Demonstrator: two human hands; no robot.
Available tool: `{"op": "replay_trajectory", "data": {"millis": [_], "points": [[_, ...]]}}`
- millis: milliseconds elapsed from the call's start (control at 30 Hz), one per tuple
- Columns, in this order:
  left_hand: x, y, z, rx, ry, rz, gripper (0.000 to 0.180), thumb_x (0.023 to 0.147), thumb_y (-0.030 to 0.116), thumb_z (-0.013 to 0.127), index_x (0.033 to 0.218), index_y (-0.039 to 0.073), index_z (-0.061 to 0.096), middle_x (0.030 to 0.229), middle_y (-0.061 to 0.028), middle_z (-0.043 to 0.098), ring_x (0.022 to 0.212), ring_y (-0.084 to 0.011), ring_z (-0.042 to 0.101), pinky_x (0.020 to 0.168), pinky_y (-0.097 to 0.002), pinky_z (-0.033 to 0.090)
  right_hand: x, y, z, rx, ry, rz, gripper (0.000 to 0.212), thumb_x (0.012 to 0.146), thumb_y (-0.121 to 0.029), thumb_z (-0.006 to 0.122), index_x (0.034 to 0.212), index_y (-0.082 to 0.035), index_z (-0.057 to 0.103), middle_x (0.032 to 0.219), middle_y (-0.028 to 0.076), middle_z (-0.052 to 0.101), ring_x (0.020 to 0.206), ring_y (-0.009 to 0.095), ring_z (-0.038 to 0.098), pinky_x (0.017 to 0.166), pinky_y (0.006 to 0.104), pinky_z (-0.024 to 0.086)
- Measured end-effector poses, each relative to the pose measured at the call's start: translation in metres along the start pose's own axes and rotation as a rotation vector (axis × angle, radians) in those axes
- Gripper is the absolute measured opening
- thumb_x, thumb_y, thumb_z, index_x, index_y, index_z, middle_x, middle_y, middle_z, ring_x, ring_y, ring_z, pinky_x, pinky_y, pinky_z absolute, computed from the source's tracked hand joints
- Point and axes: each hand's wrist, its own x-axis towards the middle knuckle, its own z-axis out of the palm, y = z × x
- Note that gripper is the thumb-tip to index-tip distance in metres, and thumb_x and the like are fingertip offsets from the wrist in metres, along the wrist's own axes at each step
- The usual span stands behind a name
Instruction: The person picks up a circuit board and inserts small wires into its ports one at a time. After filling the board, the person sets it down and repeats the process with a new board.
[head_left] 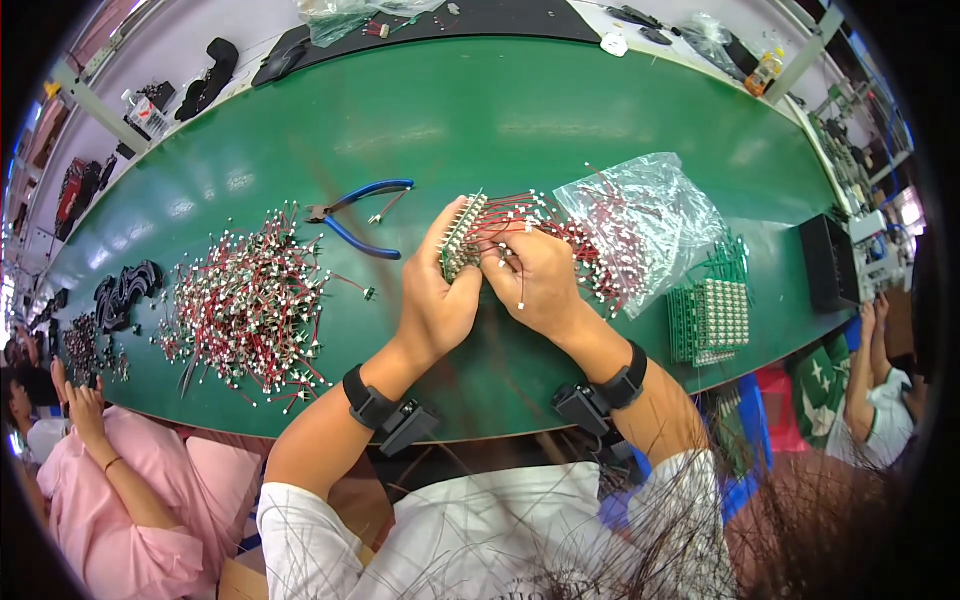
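My left hand (432,300) is closed around a narrow green circuit board strip (462,235) lined with small white connectors, holding it tilted above the table. Red wires (510,208) with white plugs run off the strip's right side. Close against the strip, my right hand (540,275) is closed, thumb and fingers pinched on a red wire lead; a white plug hangs below them. Just beyond that hand, more red wire leads (600,255) spill from a clear plastic bag (670,220). The fingertips partly hide the strip's lower end.
Blue-handled cutting pliers (365,235) lie open left of my hands. Farther left is a large heap of wired small boards (250,300). A stack of green board panels (718,318) and a black bin (828,263) stand right. A person in pink (130,490) sits at left.
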Motion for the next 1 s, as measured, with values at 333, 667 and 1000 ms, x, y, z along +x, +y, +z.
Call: {"op": "replay_trajectory", "data": {"millis": [333, 667, 1000], "points": [[0.0004, 0.0005, 0.0001, -0.003, -0.009, -0.013, 0.057, 0.084, -0.008, 0.048, 0.142, -0.008, 0.045, 0.125, -0.0168, 0.066, 0.111, -0.0167, 0.062, 0.098, -0.0301, 0.048, -0.0006, 0.0021, -0.0027, -0.015, -0.016, -0.043, 0.011, 0.082, 0.000, 0.068, 0.093, 0.002, 0.067, 0.074, 0.012, 0.064, 0.054, 0.023, 0.060, 0.050, 0.0340, 0.048], [0.0007, -0.0009, -0.0009, 0.011, -0.019, -0.009, 0.058, 0.083, -0.010, 0.049, 0.141, -0.008, 0.047, 0.125, -0.0171, 0.065, 0.112, -0.0171, 0.062, 0.098, -0.0303, 0.048, -0.0010, 0.0030, -0.0035, -0.076, -0.058, -0.067, 0.016, 0.080, 0.000, 0.069, 0.096, 0.002, 0.067, 0.079, 0.013, 0.066, 0.055, 0.024, 0.062, 0.051, 0.0341, 0.049], [0.0021, 0.0024, -0.0065, 0.232, -0.061, 0.093, 0.062, 0.078, -0.009, 0.051, 0.140, -0.007, 0.048, 0.128, -0.0258, 0.063, 0.117, -0.0316, 0.064, 0.101, -0.0346, 0.048, 0.0003, 0.0030, -0.0041, -0.089, -0.016, -0.088, 0.014, 0.079, 0.000, 0.072, 0.093, 0.001, 0.068, 0.078, 0.012, 0.067, 0.054, 0.022, 0.062, 0.051, 0.0318, 0.050]]}}
